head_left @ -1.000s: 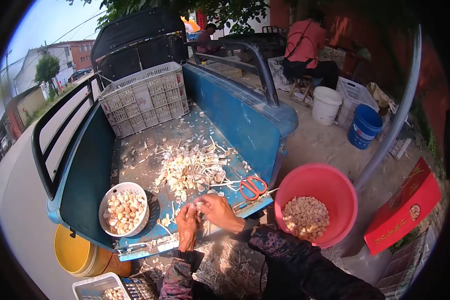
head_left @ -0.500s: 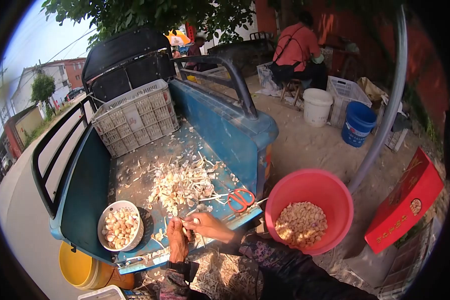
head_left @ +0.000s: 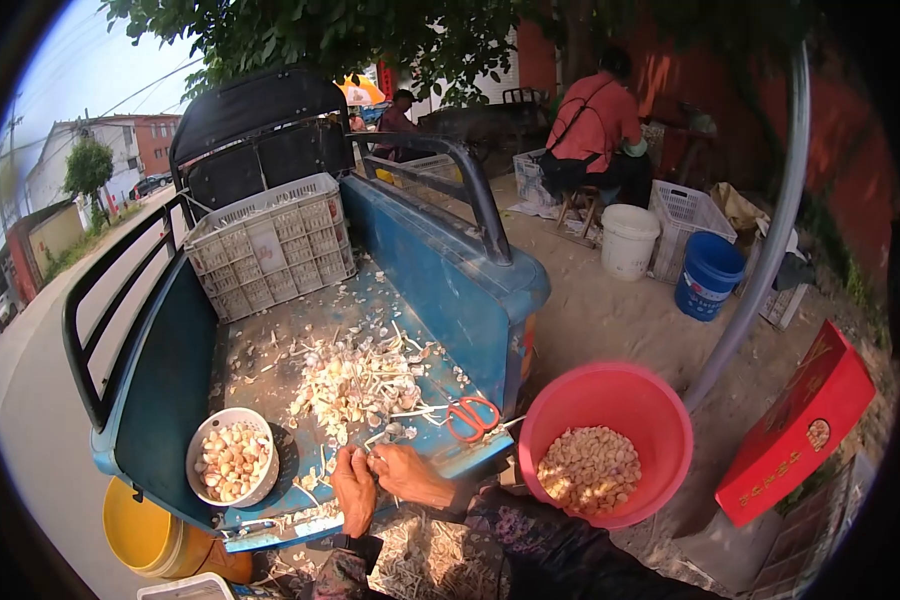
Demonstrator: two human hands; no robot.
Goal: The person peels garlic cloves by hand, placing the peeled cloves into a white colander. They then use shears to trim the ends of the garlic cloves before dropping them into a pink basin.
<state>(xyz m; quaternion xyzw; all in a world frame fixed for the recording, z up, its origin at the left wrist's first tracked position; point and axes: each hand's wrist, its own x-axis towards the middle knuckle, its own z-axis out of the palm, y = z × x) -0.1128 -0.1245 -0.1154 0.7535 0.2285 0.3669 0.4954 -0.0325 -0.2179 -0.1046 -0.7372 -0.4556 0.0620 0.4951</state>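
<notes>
A yellow bucket sits low at the left, outside the blue truck bed; on the bed's near corner stands a white bowl of garlic cloves. Then a heap of peelings and stalks, with the left hand below it, fingertips bunched against those of the right hand (whether either pinches a clove, I can't tell). Red-handled scissors lie just beyond, then a pink basin of pale cloves, and a red box.

Dark floral sleeves, black wristband
</notes>
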